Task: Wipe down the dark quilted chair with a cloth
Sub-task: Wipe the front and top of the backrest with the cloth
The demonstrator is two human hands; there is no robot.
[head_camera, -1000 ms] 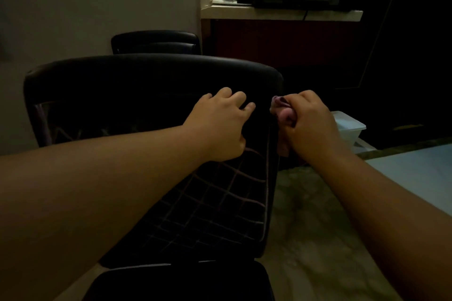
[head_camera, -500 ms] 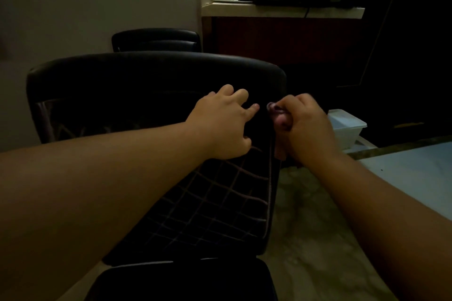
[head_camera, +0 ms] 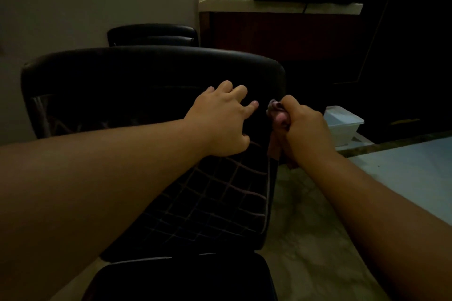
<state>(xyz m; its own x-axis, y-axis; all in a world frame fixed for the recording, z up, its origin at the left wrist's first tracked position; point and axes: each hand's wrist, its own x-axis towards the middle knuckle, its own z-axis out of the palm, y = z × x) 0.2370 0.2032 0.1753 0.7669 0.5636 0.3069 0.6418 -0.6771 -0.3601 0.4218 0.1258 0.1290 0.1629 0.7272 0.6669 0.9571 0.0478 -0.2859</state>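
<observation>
A dim room, pale wall behind, marbled floor (head_camera: 305, 239) below; the dark quilted chair (head_camera: 215, 203) stands in front, its back facing the camera. The left hand (head_camera: 220, 124) lies spread and flat on the backrest, holding nothing; the right hand (head_camera: 303, 127) is fisted round a bunched pinkish cloth (head_camera: 277, 117), pressed at the backrest's right edge. Wiping looks underway there — the broad panel and seat probably remain, though no marks show which parts are done.

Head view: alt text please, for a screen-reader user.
A right hand grips a bunched pink cloth at the right edge of a dark quilted chair, while the left hand rests on the backrest. Dim room.
</observation>
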